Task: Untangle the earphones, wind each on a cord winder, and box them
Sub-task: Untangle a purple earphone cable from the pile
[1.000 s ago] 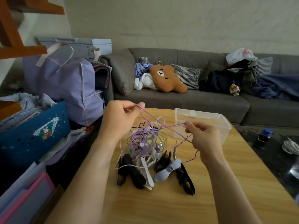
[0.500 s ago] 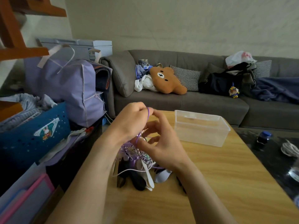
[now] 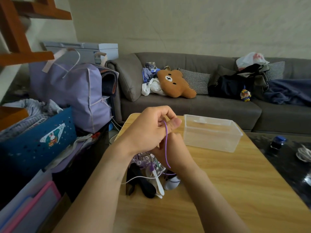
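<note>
A brown bear cushion (image 3: 176, 84) lay on a grey sofa (image 3: 193, 105) beside a checked pillow (image 3: 195, 80); a purple bag (image 3: 70, 91) stood behind a blue basket (image 3: 37, 140).

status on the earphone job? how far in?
Done: nothing visible; the clear box looks empty. In hand: the left hand pinches a purple cord that runs down across the right hand, lifted from the tangle. Left: untangling, winding on the cord winders, which lie unused, then boxing.
</note>
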